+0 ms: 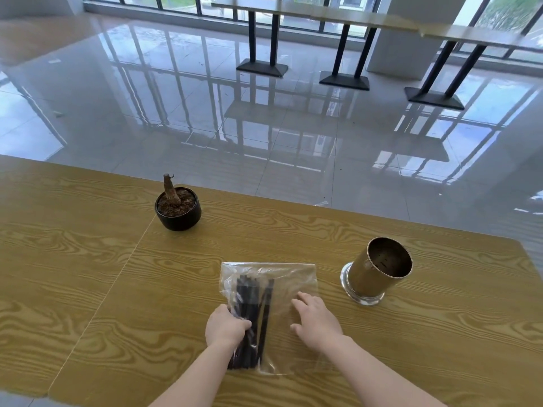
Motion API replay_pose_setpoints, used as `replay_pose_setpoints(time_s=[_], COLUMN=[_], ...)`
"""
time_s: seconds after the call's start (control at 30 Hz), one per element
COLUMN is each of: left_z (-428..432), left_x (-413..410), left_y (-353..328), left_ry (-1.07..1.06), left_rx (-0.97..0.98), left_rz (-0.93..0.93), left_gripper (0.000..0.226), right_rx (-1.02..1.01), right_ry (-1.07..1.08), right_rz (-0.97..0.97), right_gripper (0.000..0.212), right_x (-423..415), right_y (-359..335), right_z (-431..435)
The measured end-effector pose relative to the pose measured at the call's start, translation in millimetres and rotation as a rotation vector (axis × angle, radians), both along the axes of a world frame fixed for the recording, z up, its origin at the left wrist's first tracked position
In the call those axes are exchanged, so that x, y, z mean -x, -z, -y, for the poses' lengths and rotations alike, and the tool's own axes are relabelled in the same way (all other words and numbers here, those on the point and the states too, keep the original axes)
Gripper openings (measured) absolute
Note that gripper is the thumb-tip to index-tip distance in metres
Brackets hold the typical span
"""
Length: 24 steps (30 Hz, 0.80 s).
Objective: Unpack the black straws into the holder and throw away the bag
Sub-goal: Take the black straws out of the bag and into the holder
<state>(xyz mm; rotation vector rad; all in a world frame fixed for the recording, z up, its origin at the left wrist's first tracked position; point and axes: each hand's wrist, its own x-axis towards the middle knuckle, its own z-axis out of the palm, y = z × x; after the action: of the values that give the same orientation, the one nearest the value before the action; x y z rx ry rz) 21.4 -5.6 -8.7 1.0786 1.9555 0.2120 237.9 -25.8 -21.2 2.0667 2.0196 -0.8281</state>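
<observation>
Black straws (252, 301) lie bundled in the clear bag (293, 277) on the table (88, 259), long axis pointing away from the person. Left hand (226, 326) curls round the bundle through the plastic. Right hand (316, 320) rests flat on the bag's slack side. The holder (379, 271) stands off right, nearer that hand.

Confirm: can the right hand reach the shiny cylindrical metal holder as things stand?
Probably yes. The right hand lies open on the clear plastic bag, holding nothing, and only bare wooden table separates it from the shiny cylindrical metal holder.
</observation>
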Motion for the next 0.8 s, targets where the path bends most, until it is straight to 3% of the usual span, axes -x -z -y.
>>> replay_pose_setpoints(time_s=[0.23, 0.47, 0.8], left_z=[4, 13, 17], left_x=[7, 15, 7], left_y=[-11, -52, -97], left_ry=[-0.105, -0.068, 0.031], left_rx=[-0.068, -0.146, -0.252], left_rz=[0.35, 0.756, 0.925], left_gripper=[0.021, 0.039, 0.04], right_rx=[-0.233, -0.66, -0.968], right_ry=[0.002, -0.264, -0.352], right_rz=[-0.155, -0.264, -0.207], right_gripper=[0.062, 0.053, 0.024], right_x=[6, 35, 44], right_y=[-18, -72, -106], right_z=[-1, -7, -22])
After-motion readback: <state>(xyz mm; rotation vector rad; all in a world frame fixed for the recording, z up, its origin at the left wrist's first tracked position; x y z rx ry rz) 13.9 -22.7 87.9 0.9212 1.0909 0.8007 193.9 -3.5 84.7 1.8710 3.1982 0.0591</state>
